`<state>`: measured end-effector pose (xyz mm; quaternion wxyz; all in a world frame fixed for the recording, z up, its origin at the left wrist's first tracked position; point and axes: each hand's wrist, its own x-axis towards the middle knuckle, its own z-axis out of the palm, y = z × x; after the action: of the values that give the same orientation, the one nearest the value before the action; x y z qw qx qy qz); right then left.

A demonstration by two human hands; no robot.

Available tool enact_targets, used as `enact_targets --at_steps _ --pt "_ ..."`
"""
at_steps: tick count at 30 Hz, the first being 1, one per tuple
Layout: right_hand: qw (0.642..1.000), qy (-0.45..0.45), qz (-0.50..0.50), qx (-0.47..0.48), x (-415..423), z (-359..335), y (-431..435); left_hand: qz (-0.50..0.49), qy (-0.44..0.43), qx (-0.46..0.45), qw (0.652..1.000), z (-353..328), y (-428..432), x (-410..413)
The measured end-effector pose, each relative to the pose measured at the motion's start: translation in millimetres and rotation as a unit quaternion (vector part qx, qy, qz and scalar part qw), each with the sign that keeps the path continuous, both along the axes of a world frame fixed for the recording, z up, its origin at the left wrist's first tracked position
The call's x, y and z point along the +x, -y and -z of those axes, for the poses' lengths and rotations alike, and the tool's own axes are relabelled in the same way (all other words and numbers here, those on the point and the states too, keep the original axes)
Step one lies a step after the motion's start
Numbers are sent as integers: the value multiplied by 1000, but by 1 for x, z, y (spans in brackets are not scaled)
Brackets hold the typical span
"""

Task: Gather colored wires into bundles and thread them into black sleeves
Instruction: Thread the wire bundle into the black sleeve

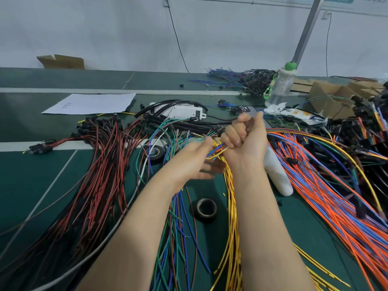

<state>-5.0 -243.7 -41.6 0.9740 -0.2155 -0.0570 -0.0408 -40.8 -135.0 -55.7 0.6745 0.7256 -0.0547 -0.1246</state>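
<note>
My right hand (244,136) is curled into a fist around a small bundle of colored wires (218,151), mostly yellow, blue and green. My left hand (197,159) sits just left of it and pinches the same bundle between thumb and fingers. Yellow wires (230,206) hang down from the hands toward me. Green, blue and brown loose wires (178,238) lie under my left forearm. Black sleeves (189,122) lie across the table behind the hands.
Red and black wire harnesses (94,175) fan out at left. Orange and blue wires (325,196) spread at right. Two black tape rolls (206,208) (156,152), a white foam piece (277,175), a water bottle (280,85), a white box (180,111) and paper (92,102) lie on the green table (31,175).
</note>
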Motion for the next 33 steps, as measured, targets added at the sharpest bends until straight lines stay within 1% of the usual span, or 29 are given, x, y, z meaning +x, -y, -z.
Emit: enact_targets --at_steps 2,5,8,10,16,18,20,22,26,30,31,32,33 --pt "1000 -4 9 23 -1 -2 0 -8 36 37 999 1 4 -1" --pt "998 -20 5 54 -3 -2 -3 -55 103 43 992 2 15 2" --pt "999 -36 -6 26 -4 -2 -9 -110 138 63 982 6 22 4" --pt "999 -38 1 7 -4 -2 -11 -131 126 42 982 7 23 4" --pt "998 -26 46 39 -3 -2 2 -37 72 -69 994 4 5 4" --pt "997 -18 59 43 -4 -3 3 -23 55 -106 993 3 2 4" --pt "996 -10 83 40 -5 -3 2 -32 49 -117 991 3 3 4" --pt "993 -4 108 40 -6 -4 1 -57 54 -116 990 4 7 3" --pt "990 -4 131 54 -6 -5 5 -99 91 -100 986 7 22 -1" --pt "990 -11 132 58 -5 -4 8 -87 85 -95 988 5 22 -1" --pt "990 -12 132 56 -5 -4 8 -76 85 -79 990 3 18 0" --pt "990 -13 132 55 -5 -5 8 -64 97 -45 992 2 13 1" --pt "990 -14 132 56 -5 -5 8 -51 120 11 991 2 8 2"
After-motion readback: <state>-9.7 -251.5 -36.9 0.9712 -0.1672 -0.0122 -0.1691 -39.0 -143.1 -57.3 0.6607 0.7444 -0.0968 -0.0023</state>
